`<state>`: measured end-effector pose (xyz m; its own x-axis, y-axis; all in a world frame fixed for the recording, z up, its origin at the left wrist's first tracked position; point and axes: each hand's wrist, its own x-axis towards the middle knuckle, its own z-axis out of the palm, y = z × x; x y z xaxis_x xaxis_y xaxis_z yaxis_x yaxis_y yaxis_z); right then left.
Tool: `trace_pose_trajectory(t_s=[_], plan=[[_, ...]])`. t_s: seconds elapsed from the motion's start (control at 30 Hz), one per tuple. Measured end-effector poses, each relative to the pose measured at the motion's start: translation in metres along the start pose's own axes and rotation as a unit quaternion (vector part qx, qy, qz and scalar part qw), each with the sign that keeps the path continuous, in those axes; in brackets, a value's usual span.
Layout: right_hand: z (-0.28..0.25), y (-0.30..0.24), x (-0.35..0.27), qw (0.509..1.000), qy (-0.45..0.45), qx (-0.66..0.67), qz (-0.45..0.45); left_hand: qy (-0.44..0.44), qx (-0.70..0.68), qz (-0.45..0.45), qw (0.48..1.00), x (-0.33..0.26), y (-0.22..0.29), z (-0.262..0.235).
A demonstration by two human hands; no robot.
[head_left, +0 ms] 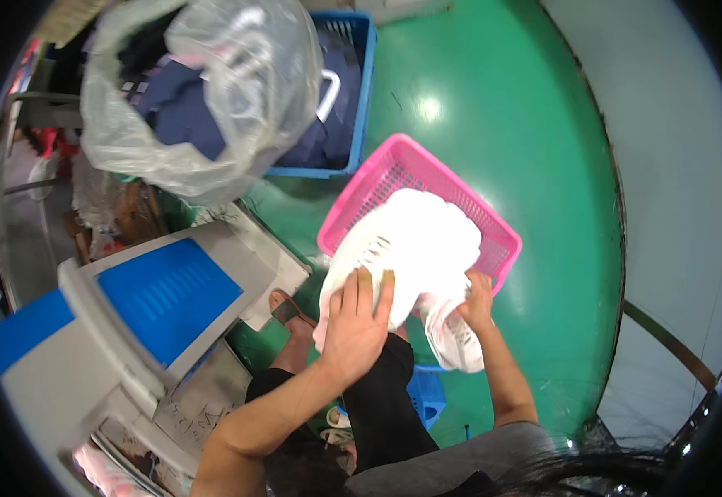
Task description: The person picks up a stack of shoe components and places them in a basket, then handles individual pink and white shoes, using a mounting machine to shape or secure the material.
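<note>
White fabric [427,240], perhaps a garment, spreads in a bulky heap over the near part of a pink plastic basket [352,203] on the floor. Small dark marks show on its left side, and glare washes out most of its folds. My left hand [354,333] rests on the near left of the cloth, its fingers stretched out and apart. On the right, my right hand [477,302] is closed round a bunched edge of the fabric. From that grip a loose, marked end hangs toward my knees.
A blue crate [362,91] with dark clothes and a clear plastic bag [278,99] stands at the far left. Left of me is a grey machine [253,248] with a blue panel [170,282]. Something blue [427,396] is beneath me. A pale wall [676,166] bounds the green floor [560,190].
</note>
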<state>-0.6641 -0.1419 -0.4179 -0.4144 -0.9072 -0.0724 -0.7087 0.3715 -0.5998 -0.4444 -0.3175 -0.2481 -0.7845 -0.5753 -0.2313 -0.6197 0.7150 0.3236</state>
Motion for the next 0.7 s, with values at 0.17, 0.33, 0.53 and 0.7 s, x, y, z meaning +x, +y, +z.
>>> trace_pose_trajectory(t_s=[0.17,0.33,0.53,0.7], plan=[[-0.112,-0.083,-0.034,0.988,0.101,0.06,-0.102,0.103,0.086,0.014,0.991,-0.105,0.092,-0.129],[-0.18,-0.146,-0.066,0.959,0.151,0.157,-0.181,0.132,0.165,-0.001,0.977,-0.212,0.19,-0.238],[-0.221,-0.185,-0.106,0.911,-0.014,0.388,-0.14,0.154,-0.178,0.149,0.961,-0.334,0.244,-0.321],[-0.251,-0.23,-0.151,0.849,-0.222,0.434,-0.203,0.119,-0.071,0.253,0.957,-0.396,0.249,-0.355]])
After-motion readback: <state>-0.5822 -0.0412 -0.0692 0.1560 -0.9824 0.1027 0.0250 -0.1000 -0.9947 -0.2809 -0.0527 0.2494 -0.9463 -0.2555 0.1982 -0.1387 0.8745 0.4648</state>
